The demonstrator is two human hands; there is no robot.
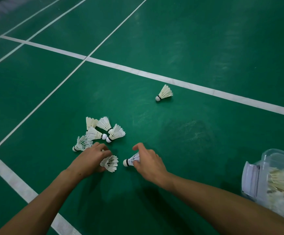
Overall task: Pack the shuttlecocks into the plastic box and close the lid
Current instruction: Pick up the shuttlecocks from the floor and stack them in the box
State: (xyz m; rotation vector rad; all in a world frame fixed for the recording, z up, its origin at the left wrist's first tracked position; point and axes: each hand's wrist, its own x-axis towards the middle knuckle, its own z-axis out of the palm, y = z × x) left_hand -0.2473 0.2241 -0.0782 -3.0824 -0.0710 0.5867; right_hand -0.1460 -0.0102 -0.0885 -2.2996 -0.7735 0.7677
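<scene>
A feather shuttlecock (pixel 109 163) is gripped by the left hand (pixel 90 158), another (pixel 132 160) pinched by the right hand (pixel 148 162), on the green court floor (pixel 205 39). Five loose shuttlecocks (pixel 100 131) are clustered just beyond, one (pixel 164 92) near a white line (pixel 188 84). The part-filled clear plastic box (pixel 271 182) sits at the right edge; no writing is legible.

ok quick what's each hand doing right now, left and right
Left hand: fingers curled round a shuttlecock, feathers pointing out.
Right hand: pinching another shuttlecock by its feathers, cork pointing left.

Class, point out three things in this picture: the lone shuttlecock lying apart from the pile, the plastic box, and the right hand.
lone shuttlecock (pixel 164 93), head view, on its feathers.
plastic box (pixel 256 177), head view, on its clear wall.
right hand (pixel 148 161), head view, on its back.
</scene>
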